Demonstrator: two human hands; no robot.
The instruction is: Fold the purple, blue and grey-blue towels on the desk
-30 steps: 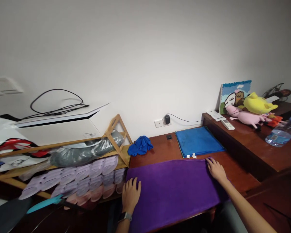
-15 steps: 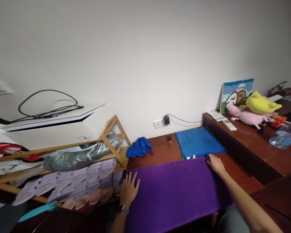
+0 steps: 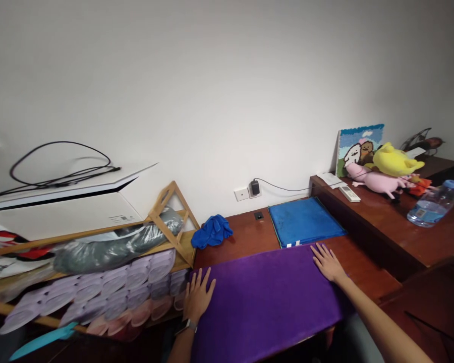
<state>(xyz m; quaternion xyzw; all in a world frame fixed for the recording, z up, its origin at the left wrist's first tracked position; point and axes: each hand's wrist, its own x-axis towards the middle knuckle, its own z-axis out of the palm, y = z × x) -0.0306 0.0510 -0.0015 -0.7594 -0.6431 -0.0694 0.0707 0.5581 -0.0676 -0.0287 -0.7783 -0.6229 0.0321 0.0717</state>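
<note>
A purple cloth (image 3: 265,302) lies spread over the near part of the brown desk (image 3: 245,232). My left hand (image 3: 199,297), with a watch on its wrist, rests flat on the cloth's left edge, fingers spread. At the far right corner of the cloth, my right hand (image 3: 328,263) lies palm down with its fingers apart. Just beyond that hand is a folded blue cloth or mat (image 3: 306,222) with a green edge. A crumpled blue cloth (image 3: 212,232) sits at the desk's back left.
To the left stands a wooden rack (image 3: 172,222) with several slippers (image 3: 115,282) and a white box (image 3: 68,214). On the raised right surface are a remote (image 3: 349,194), plush toys (image 3: 397,160), and a water bottle (image 3: 433,206). A black plug (image 3: 254,187) is in the wall.
My right hand has flattened and spread its fingers on the cloth's corner, where they were curled at its edge. The left hand stays on the left edge. The view has shifted slightly right.
</note>
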